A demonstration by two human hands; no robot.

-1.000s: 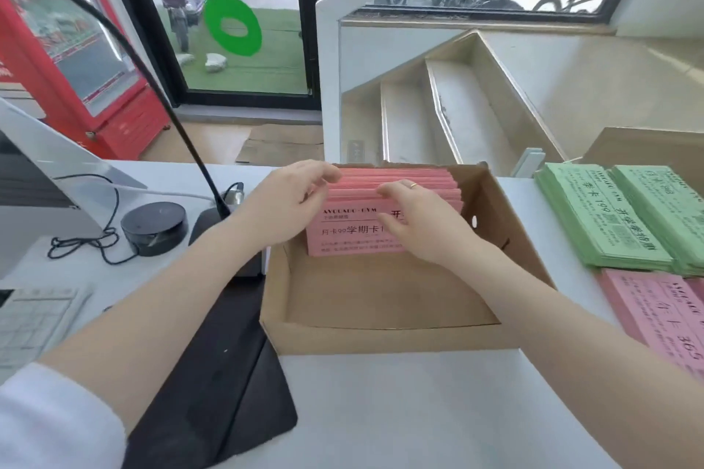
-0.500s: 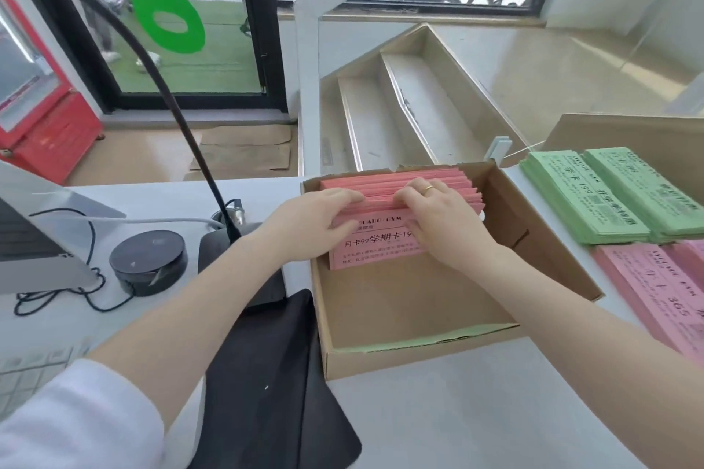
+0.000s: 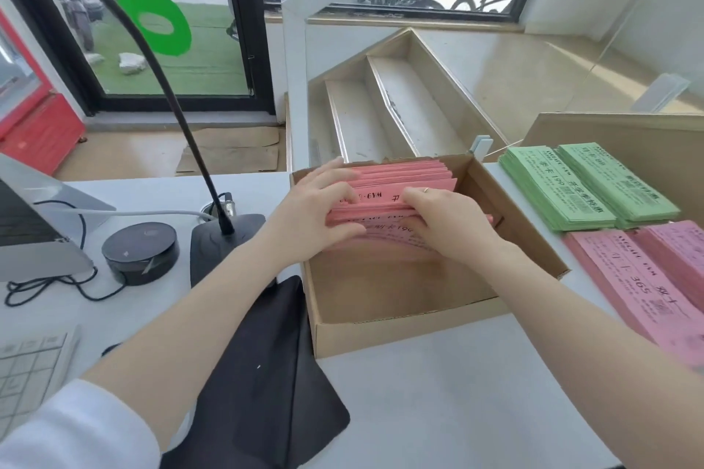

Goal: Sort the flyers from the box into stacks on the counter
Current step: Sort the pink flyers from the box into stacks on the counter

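2 hands are in the cardboard box (image 3: 400, 331), both on the pink flyers (image 3: 404, 179) packed upright at its far end. Change since 0.5 s ago: the front bundle was standing with its printed face toward the camera; now a chunk is tipped forward and split from the rest, and a flyer face with upside-down print shows in the gap. Left hand (image 3: 316, 213) has its thumb under the near edge and its fingers over the top of the split-off chunk, clamped on it. Right hand (image 3: 445, 221), 1 ring on a finger, has its fingers curled into the gap on the same chunk, gripping. My read: a batch has been parted off and is about to be lifted out, so the next move is probably a carry to the counter; nothing is clear of the box yet.

Counts:
- 1 box, near half bare, flyers only at the far end.
- 1 pack of pink flyers in the box; sheet count can't be told.
- 2 green stacks (image 3: 556, 190) on the counter (image 3: 438, 411), right of the box, side by side and touching.
- 2 pink stacks (image 3: 632, 278) just nearer than the green, side by side, the right one cut by the frame edge.
- So 4 stacks out, 2 colours.

Sorting looks well along, with only pink left in the box as far as shows. Risk: the chunk could fan out or leave sheets behind if the grip is uneven.

Left of the box: 1 gooseneck mic (image 3: 224, 236), 1 round black puck (image 3: 141, 251), 1 keyboard (image 3: 30, 365), 1 black cloth (image 3: 259, 385).
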